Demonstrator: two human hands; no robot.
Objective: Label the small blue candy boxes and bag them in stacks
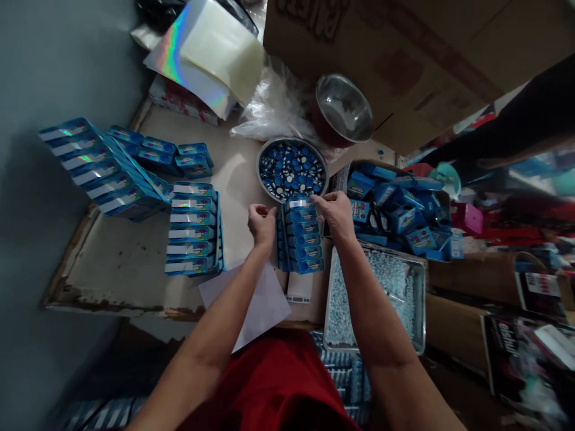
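Observation:
A stack of small blue packs (305, 239) stands in front of me, its packs in a row with round blue spots on the ends. My left hand (262, 225) is just left of the stack's far end, its thumb and forefinger pinched together; anything between them is too small to name. At the stack's far right corner, my right hand (336, 214) has its fingertips closed by the top pack, and what they pinch cannot be made out. Just beyond both hands sits a metal bowl (259, 170) filled with blue and white round cap-like pieces.
More blue packs stand in rows (191, 230) and stacks (103, 170) at left. On the right are a carton of loose blue packs (399, 209) and a metal tray (420, 311) of pale blue pellets. An empty steel bowl (344, 111) and a large cardboard box (426, 66) are behind.

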